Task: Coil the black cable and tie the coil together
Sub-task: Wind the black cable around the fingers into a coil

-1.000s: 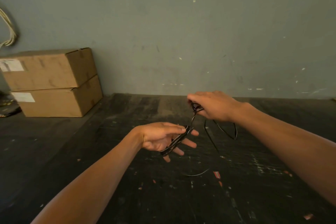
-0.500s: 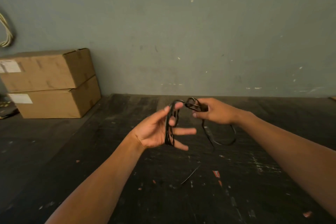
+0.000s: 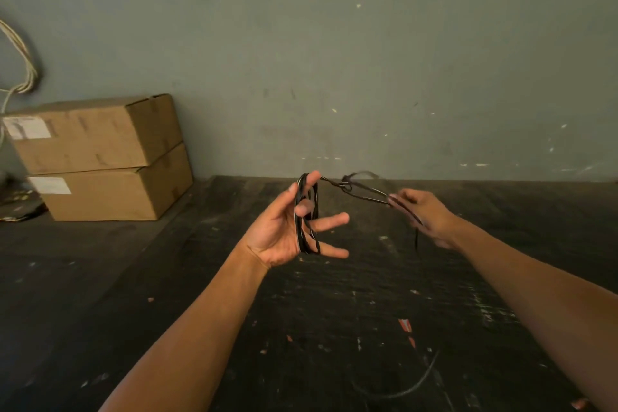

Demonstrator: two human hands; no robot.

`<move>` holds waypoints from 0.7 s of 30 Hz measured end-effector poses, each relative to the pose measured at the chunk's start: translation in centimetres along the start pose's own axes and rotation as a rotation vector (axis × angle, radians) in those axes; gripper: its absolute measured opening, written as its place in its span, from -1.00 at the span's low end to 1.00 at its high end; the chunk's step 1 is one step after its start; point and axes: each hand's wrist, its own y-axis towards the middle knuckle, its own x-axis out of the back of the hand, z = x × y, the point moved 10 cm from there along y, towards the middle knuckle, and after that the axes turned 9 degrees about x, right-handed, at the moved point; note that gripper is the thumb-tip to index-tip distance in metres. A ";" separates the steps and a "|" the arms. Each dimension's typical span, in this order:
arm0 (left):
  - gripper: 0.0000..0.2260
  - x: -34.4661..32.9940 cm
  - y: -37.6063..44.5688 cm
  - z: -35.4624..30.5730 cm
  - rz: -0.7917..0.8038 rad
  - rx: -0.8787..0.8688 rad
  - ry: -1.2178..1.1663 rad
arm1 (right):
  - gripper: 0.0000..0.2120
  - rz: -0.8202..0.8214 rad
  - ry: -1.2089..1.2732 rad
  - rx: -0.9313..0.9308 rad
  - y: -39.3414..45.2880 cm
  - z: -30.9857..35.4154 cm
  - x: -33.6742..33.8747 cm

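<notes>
The thin black cable (image 3: pixel 305 221) is looped several times around the fingers of my left hand (image 3: pixel 284 231), which is held palm-up above the dark table with fingers spread. From the top of the coil a strand with a small tangle runs right to my right hand (image 3: pixel 423 216), which pinches it and is blurred by motion. A loose end hangs below that hand. A further stretch of cable lies curved on the table at the lower right.
Two stacked cardboard boxes (image 3: pixel 100 157) stand at the back left against the grey wall. White cords (image 3: pixel 23 77) hang on the wall at the far left. The dark wooden table (image 3: pixel 200 294) carries small red and white scraps.
My left hand turned palm-up and rose with the coil around its fingers. My right hand moved right, pulling the strand away from the coil. The tail on the table shifted toward the lower right.
</notes>
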 end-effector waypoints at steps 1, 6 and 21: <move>-0.68 -0.1 0.0 -0.2 0.001 -0.009 -0.011 | -0.80 -0.068 -0.082 0.021 0.3 -0.1 0.9; -0.70 -1.2 -1.3 -3.5 0.056 -0.145 -0.113 | -0.60 -0.420 -0.474 -0.184 -0.4 -3.4 8.2; -0.68 0.5 0.7 -0.7 -0.117 -0.039 0.017 | -0.63 0.400 -0.110 0.251 -1.6 5.6 -9.2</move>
